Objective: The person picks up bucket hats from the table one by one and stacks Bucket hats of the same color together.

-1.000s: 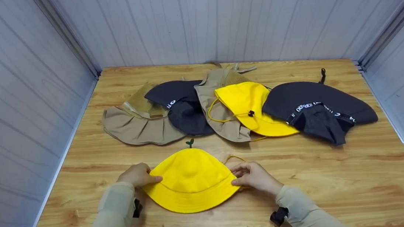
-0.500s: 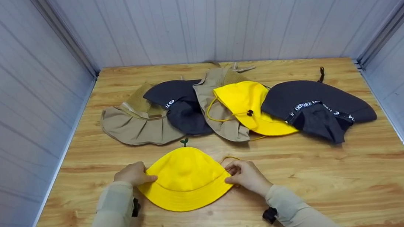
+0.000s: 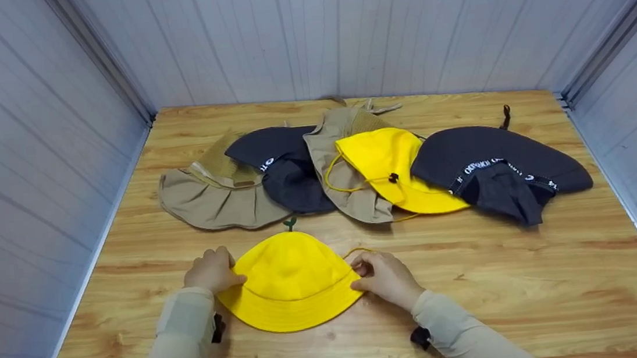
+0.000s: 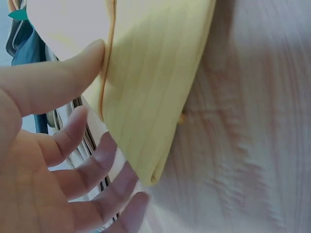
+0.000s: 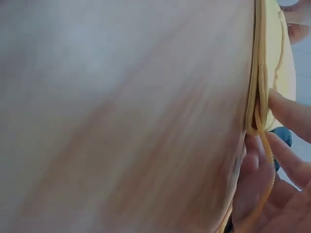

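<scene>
A yellow bucket hat [image 3: 293, 281] with a small green sprout [image 3: 290, 224] on its crown lies flattened on the wooden table, brim toward me. At its left corner, my left hand [image 3: 212, 273] rests its thumb on the cloth. The left wrist view shows that hand's other fingers [image 4: 99, 155] spread loosely along the hat's edge, their tips visible. My right hand [image 3: 389, 277] pinches the right corner of the brim, thumb on top and fingers partly hidden behind. An orange-yellow cord [image 5: 270, 170] hangs from the folded brim beside the right fingers.
Behind lies an overlapping row: a beige ruffled hat [image 3: 227, 205], a dark hat [image 3: 295, 184], another beige hat [image 3: 342, 182], a second yellow hat [image 3: 389, 157] with a cord, and a large dark hat [image 3: 497, 156]. Pale panel walls [image 3: 310, 33] enclose the table.
Both hands and the yellow hat have shifted slightly left and a little away from me. Most of that shift came in the first half second. The back row stays in place.
</scene>
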### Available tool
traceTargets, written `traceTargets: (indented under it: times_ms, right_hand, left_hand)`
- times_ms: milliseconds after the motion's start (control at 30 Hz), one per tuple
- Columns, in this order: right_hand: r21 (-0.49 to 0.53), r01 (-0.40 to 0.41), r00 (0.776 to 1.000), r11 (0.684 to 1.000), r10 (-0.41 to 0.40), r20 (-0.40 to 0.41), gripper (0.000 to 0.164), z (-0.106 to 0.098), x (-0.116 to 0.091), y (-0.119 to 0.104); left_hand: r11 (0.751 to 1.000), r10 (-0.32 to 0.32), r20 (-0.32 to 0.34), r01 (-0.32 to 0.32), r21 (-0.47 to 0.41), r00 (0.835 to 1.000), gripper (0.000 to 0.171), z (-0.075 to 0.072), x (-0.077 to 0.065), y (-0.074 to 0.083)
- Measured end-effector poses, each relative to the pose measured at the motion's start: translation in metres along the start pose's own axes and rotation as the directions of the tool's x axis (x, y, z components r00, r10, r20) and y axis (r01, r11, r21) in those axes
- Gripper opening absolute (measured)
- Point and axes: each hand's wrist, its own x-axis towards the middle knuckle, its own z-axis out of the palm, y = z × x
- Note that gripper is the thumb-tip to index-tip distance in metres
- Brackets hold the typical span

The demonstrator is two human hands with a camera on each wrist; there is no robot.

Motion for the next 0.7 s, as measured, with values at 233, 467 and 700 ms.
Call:
traceTargets:
  times_ms: [233, 467, 700]
  right_hand:
    - [-0.084, 0.013, 1.0, 0.996, -0.014, -0.005, 0.027, -0.001, 0.0014, -0.0001]
    - [-0.089, 0.061, 0.998, 0.994, -0.062, -0.004, 0.024, -0.0011, 0.0005, 0.0016]
    - [0.116, 0.009, 1.0, 0.993, -0.01, 0.01, 0.03, -0.0088, 0.0021, 0.0083]
  left_hand:
    - [0.998, 0.043, 0.016, -0.042, -0.047, 0.999, 0.019, 0.001, 0.0018, 0.0042]
    - [0.993, 0.08, 0.012, -0.079, -0.092, 0.997, 0.009, 0.0012, 0.0017, 0.0061]
    - [0.992, 0.081, 0.016, -0.079, -0.099, 0.997, 0.007, 0.0034, 0.0008, 0.0052]
